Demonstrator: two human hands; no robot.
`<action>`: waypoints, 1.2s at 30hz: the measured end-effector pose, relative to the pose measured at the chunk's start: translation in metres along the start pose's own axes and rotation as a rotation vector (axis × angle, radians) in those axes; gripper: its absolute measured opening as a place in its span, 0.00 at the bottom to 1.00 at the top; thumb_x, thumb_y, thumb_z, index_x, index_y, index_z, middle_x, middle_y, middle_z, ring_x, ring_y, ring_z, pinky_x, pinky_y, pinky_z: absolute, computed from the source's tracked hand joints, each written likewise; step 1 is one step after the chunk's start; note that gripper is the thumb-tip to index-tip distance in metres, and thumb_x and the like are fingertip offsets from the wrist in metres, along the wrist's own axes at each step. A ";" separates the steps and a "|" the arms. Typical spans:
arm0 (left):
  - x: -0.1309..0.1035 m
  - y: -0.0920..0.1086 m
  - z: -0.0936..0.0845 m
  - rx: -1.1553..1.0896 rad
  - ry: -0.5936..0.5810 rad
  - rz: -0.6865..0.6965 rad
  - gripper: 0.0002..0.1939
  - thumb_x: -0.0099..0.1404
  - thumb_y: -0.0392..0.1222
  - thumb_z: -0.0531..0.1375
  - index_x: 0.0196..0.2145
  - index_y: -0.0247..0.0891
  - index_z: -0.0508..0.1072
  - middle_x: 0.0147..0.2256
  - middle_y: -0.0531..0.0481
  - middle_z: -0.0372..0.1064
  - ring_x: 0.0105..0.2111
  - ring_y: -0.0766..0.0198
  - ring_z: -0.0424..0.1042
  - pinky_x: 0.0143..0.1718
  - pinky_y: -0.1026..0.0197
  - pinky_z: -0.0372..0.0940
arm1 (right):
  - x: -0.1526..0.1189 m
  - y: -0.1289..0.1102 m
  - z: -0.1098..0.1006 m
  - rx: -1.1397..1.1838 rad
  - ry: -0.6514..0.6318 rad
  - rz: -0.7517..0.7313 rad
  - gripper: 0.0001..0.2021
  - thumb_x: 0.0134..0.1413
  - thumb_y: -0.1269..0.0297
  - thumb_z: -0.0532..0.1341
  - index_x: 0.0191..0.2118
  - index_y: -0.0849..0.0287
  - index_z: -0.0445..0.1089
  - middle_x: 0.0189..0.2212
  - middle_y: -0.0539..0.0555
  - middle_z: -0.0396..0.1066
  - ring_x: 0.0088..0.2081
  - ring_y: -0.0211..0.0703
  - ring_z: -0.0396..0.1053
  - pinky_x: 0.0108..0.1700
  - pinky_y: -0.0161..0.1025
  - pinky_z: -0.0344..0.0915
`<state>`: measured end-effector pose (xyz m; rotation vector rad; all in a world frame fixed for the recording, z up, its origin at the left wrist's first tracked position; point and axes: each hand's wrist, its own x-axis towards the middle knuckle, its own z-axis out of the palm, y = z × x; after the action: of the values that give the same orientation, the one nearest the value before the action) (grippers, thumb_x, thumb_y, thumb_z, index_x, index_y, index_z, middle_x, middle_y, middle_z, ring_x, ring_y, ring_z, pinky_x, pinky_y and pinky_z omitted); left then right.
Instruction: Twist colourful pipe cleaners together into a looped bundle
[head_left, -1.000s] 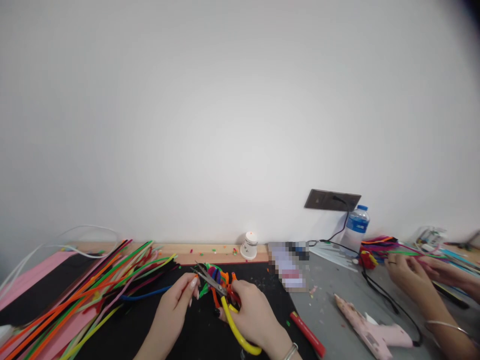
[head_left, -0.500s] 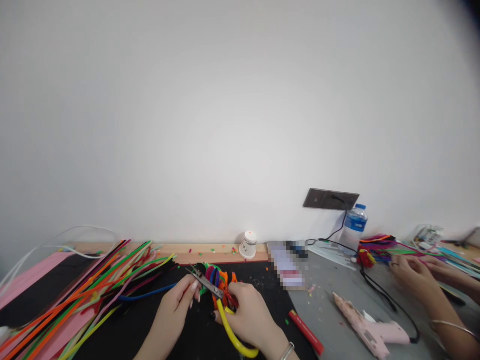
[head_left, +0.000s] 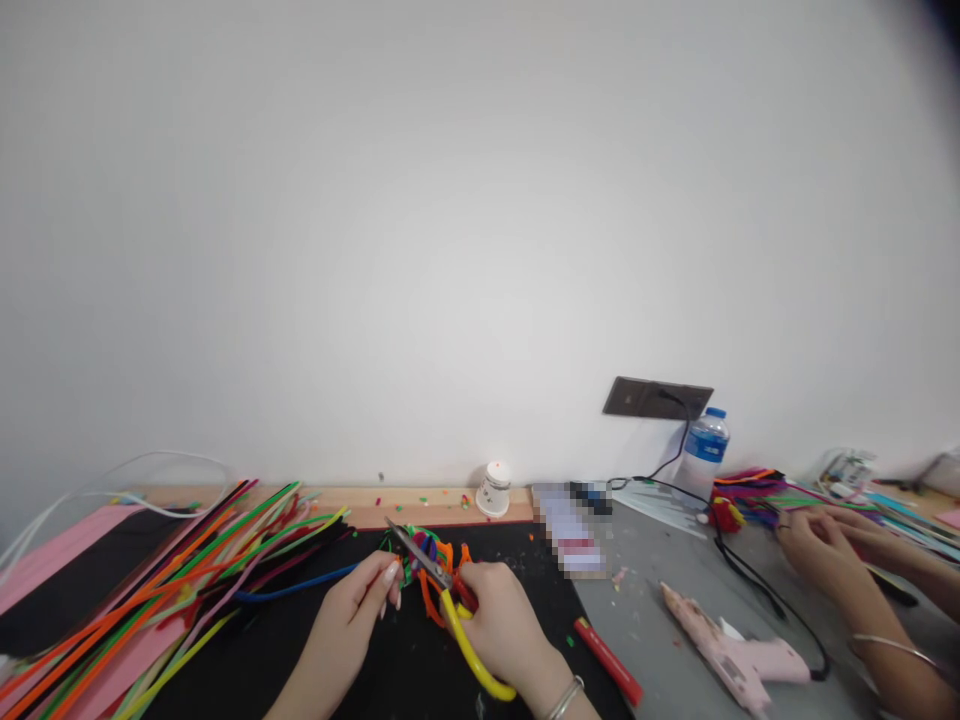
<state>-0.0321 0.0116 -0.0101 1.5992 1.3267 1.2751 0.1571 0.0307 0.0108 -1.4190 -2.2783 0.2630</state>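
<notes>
My right hand is closed on the yellow handles of a pair of scissors, whose metal blades point up and left. My left hand is pinched just left of the blades; what sits between its fingertips is too small to make out. Behind and under the blades lies a bundle of coloured fuzzy stems in orange, green, blue and purple, partly hidden by the scissors and my right hand.
Long coloured stems spread across the left. A white cup stands near the wall. At right are a blurred-out phone, a red tube, a pink glue gun, a bottle and another person's hands.
The scissors have turned slightly, their blades now steeper and a little right of my left fingertips. A small dark speck now shows against the wall above the blades.
</notes>
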 end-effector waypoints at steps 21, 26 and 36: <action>0.001 0.014 0.005 -0.717 0.058 -0.336 0.10 0.54 0.47 0.62 0.32 0.39 0.71 0.28 0.56 0.69 0.30 0.65 0.69 0.34 0.63 0.66 | 0.013 0.043 -0.006 0.004 0.340 0.194 0.09 0.45 0.71 0.57 0.36 0.58 0.67 0.37 0.60 0.66 0.39 0.53 0.64 0.41 0.44 0.59; 0.001 0.013 0.007 -0.748 0.044 -0.406 0.11 0.51 0.45 0.65 0.30 0.39 0.70 0.28 0.55 0.71 0.31 0.65 0.71 0.35 0.63 0.66 | 0.007 0.002 -0.008 0.463 0.066 -0.072 0.05 0.53 0.70 0.52 0.32 0.57 0.65 0.25 0.49 0.65 0.27 0.39 0.63 0.29 0.33 0.57; 0.001 0.001 0.016 -0.482 -0.098 -0.430 0.17 0.47 0.53 0.64 0.21 0.38 0.64 0.24 0.52 0.73 0.30 0.62 0.72 0.26 0.66 0.65 | 0.006 0.001 0.020 0.629 0.138 0.053 0.13 0.59 0.62 0.46 0.24 0.58 0.55 0.19 0.45 0.52 0.21 0.34 0.52 0.23 0.32 0.50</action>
<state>-0.0168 0.0132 -0.0138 0.9676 1.1150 1.1204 0.1466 0.0382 -0.0058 -1.1185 -1.8130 0.7907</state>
